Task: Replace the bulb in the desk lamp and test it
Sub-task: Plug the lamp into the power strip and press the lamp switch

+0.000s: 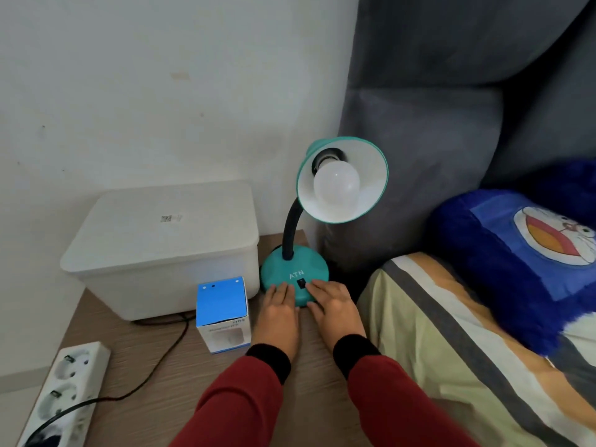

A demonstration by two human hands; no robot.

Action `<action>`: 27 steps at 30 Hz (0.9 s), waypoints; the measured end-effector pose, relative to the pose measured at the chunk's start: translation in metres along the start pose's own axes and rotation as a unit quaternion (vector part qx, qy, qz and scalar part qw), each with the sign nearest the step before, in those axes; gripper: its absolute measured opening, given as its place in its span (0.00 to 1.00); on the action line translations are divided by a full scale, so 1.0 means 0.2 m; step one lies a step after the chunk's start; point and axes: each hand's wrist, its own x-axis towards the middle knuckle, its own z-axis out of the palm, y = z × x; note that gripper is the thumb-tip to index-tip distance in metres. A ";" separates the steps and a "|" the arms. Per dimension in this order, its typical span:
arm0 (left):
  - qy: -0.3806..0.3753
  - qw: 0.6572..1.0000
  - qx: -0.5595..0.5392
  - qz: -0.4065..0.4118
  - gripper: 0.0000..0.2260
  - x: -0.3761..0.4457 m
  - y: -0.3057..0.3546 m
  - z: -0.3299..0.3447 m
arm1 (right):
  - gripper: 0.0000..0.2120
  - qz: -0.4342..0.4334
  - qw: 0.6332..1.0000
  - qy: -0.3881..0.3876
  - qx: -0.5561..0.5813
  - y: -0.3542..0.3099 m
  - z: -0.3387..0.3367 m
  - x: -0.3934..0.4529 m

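Near the lower centre of the frame, left hand [280, 312] lying flat, palm down, fingers straight and close together, tips resting on the front left edge of the teal lamp base [294, 273]. Just to its right, right hand [333, 307] also flat and palm down, fingers slightly apart, tips touching the front right edge of the same base. Between the two sets of fingertips, a small black rocker switch [301, 283] set into the base, below the white letters ATN; not pressed by either hand, as far as can be told. Both wrists in red sleeves with black cuffs. Rising from the base, a black flexible neck [292, 228] curving up to a teal shade [342, 180] with a white inside, tilted toward the camera in the middle of the frame. Inside the shade, a round white bulb [336, 183] seated in the socket, unlit. Left of the hands, a small blue and white bulb box [223, 314] standing upright on the wooden table [167, 379]. Behind the box, a white lidded plastic container [161, 250]. At lower left, a white power strip [66, 391] with a black cord plugged in. On the right, a striped bed cover [458, 343] and a blue cartoon pillow [522, 253].
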 end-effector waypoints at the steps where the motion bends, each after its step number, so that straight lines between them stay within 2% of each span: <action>1: 0.013 1.000 -0.006 0.001 0.21 0.00 -0.02 0.01 | 0.18 -0.005 1.000 0.031 0.001 0.01 0.02 0.00; 5: 0.054 0.995 -0.079 -0.012 0.19 0.03 -0.04 0.06 | 0.16 0.004 0.995 0.083 0.048 0.02 0.06 0.00; 9: 0.097 0.984 -0.147 -0.029 0.16 0.04 -0.03 0.09 | 0.15 -0.001 0.993 0.089 0.072 0.04 0.08 0.01; 13: 0.136 0.983 -0.111 -0.056 0.14 0.05 -0.05 0.10 | 0.15 0.004 0.993 0.088 0.081 0.04 0.08 0.02; 18: 0.137 0.972 -0.186 -0.053 0.17 0.04 -0.03 0.08 | 0.15 -0.004 0.992 0.095 0.081 0.02 0.07 0.03; 24: 0.133 0.968 -0.205 -0.065 0.17 0.04 -0.02 0.06 | 0.15 -0.001 0.994 0.084 0.068 0.02 0.07 0.03; 27: 0.126 0.958 -0.236 -0.104 0.15 0.04 -0.02 0.05 | 0.12 -0.015 0.995 0.081 0.047 0.02 0.08 0.04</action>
